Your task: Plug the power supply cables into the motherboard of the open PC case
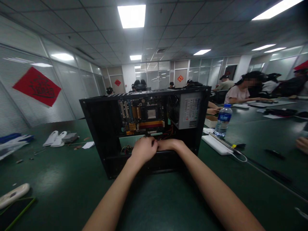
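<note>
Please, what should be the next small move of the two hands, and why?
I would probably draw the left hand back slightly. It sits close beside the right hand at the lower part of the open, black, box-shaped computer case, and what they hold, if anything, is hidden.

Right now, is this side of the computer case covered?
No, this side of the computer case is open, showing the motherboard and power supply inside.
</note>
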Demonstrator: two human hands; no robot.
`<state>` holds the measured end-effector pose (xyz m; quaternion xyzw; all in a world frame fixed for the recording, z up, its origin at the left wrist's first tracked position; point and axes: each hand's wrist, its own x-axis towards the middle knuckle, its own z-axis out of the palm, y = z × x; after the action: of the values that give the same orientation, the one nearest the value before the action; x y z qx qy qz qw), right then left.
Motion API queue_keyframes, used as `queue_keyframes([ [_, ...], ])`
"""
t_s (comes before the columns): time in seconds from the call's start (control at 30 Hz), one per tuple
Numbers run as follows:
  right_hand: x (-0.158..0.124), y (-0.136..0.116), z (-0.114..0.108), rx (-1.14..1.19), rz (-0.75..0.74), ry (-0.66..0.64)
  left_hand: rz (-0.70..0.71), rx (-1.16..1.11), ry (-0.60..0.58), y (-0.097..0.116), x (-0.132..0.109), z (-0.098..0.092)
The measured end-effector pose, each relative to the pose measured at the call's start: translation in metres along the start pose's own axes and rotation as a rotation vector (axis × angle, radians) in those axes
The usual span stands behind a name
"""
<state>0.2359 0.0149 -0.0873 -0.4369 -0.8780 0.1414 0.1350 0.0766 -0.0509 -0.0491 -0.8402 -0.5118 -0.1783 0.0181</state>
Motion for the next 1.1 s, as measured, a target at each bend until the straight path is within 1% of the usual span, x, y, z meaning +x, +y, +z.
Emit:
queue_keyframes([
  [0.07, -0.003, -0.002, -0.003, 0.033, 0.022, -0.095, 0.008, -0.037, 0.017, -0.002, 0.0, 0.0],
  [0.1, -0.004, -0.003, -0.004, 0.054, 0.034, -0.12, 0.016, -0.06, 0.031, -0.003, 0.001, 0.0],
  [0.13, -0.005, -0.005, -0.006, 0.079, 0.035, -0.108, 0.029, -0.084, 0.055, -0.004, 0.001, 0.0],
  [0.17, -0.006, -0.007, -0.007, 0.111, 0.019, -0.072, 0.045, -0.109, 0.089, -0.005, 0.002, -0.001],
  [0.27, -0.004, -0.013, -0.012, 0.249, -0.077, 0.122, 0.091, -0.19, 0.228, -0.01, 0.004, -0.004],
  [0.33, -0.002, -0.018, -0.016, 0.376, -0.1, 0.231, 0.089, -0.261, 0.309, -0.015, 0.005, -0.008],
  [0.37, -0.002, -0.021, -0.019, 0.452, -0.092, 0.261, 0.085, -0.296, 0.334, -0.019, 0.005, -0.011],
  [0.43, -0.002, -0.026, -0.025, 0.629, -0.072, 0.274, 0.095, -0.357, 0.349, -0.027, 0.005, -0.017],
  [0.47, -0.004, -0.028, -0.029, 0.716, -0.07, 0.268, 0.107, -0.379, 0.338, -0.031, 0.003, -0.021],
  [0.53, -0.008, -0.033, -0.036, 0.854, -0.076, 0.261, 0.141, -0.413, 0.277, -0.038, 0.0, -0.031],
  [0.63, -0.014, -0.035, -0.042, 0.968, -0.104, 0.319, 0.213, -0.407, 0.111, -0.044, -0.008, -0.051],
  [0.7, -0.016, -0.035, -0.043, 1.001, -0.123, 0.361, 0.271, -0.395, -0.038, -0.041, -0.014, -0.066],
  [0.77, -0.016, -0.035, -0.043, 1.014, -0.13, 0.346, 0.295, -0.411, -0.165, -0.035, -0.021, -0.08],
  [0.83, -0.015, -0.039, -0.043, 0.991, -0.127, 0.291, 0.296, -0.394, -0.219, -0.027, -0.028, -0.092],
  [0.9, -0.017, -0.047, -0.045, 0.9, -0.136, 0.232, 0.281, -0.356, -0.239, -0.021, -0.036, -0.103],
  [1.0, -0.028, -0.069, -0.056, 0.623, -0.171, 0.173, 0.271, -0.306, -0.253, -0.017, -0.044, -0.115],
  [1.03, -0.034, -0.077, -0.061, 0.5, -0.163, 0.194, 0.272, -0.294, -0.248, -0.017, -0.047, -0.118],
  [1.07, -0.041, -0.087, -0.066, 0.359, -0.136, 0.247, 0.274, -0.287, -0.238, -0.017, -0.048, -0.12],
  [1.1, -0.048, -0.096, -0.07, 0.222, -0.109, 0.338, 0.281, -0.288, -0.225, -0.017, -0.05, -0.122],
])
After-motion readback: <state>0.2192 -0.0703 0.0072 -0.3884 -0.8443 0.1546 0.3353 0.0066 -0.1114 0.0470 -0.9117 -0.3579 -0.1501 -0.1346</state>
